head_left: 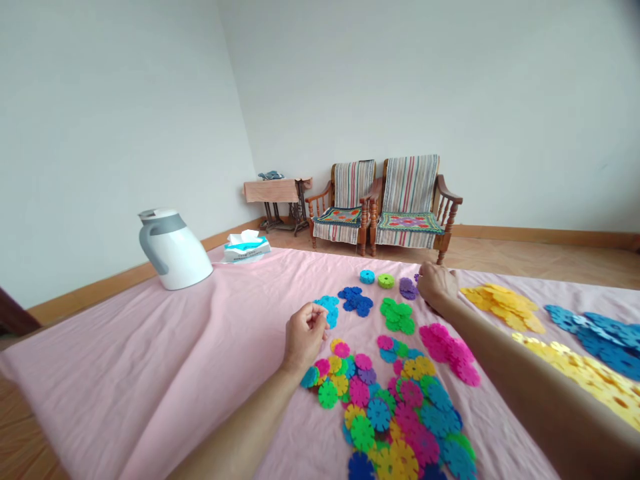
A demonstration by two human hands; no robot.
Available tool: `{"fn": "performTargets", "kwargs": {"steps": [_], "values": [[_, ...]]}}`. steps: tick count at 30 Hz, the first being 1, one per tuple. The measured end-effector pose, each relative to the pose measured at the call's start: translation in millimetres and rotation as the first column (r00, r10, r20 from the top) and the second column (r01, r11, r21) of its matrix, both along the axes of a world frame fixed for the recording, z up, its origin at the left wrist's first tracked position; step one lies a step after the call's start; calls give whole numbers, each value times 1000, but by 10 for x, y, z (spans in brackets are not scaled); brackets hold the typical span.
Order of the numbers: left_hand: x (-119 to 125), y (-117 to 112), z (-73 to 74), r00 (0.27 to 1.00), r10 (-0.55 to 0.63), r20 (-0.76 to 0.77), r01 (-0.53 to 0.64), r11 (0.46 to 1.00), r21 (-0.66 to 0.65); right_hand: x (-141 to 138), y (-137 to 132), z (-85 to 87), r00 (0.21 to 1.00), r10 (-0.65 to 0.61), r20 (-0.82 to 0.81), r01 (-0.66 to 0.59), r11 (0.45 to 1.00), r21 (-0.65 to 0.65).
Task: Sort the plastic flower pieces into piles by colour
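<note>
Purple discs (409, 288) lie far out, just left of the right hand (438, 287); its grip is curled, like the left hand's (306, 333) near light-blue discs (328, 303), holding what, I can't tell. That low right forearm (525, 363) could scatter the pink discs (449, 350).

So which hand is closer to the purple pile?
Right. The right hand is just beside the purple pile; the left hand is farther off, by the light-blue pile.

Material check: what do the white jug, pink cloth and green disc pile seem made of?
White jug: probably hard plastic, softly glossy; smooth, moulded-looking body.
Pink cloth: fabric, matte, with soft creases; fibre unclear.
Green disc pile: likely plastic, satiny; uniform bright colour, notched edges.
</note>
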State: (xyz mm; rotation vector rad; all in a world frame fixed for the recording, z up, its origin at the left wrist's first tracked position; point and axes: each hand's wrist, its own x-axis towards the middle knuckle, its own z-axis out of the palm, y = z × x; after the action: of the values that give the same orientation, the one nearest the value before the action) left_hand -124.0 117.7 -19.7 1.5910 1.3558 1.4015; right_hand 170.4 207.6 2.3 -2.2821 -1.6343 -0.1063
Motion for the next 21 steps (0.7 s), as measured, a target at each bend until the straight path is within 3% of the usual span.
{"fn": "performTargets", "kwargs": {"steps": [7, 11, 13, 16, 19, 21], "values": [[6, 13, -14, 1000, -5, 15, 5, 1000, -14, -106, -256, 125, 996, 86, -23, -83, 989, 120], [6, 19, -25, 1000, -16, 11, 16, 1000, -1, -299, -662, 191, 955, 286, -81, -270, 948, 166], [4, 18, -23, 1000, -14, 4, 14, 1000, 10, -477, -941, 191, 885, 452, -112, -433, 888, 156], [2, 12, -9, 1000, -6, 1, 6, 1000, 22, -758, -1356, 168, 729, 667, -154, -658, 745, 111], [4, 6, 8, 1000, -3, 6, 2, 1000, 16, -939, -1647, 165, 603, 781, -164, -784, 618, 62], [7, 3, 16, 1000, 1, 10, -1, 1000, 6, -988, -1741, 178, 569, 807, -158, -815, 579, 21]]}}
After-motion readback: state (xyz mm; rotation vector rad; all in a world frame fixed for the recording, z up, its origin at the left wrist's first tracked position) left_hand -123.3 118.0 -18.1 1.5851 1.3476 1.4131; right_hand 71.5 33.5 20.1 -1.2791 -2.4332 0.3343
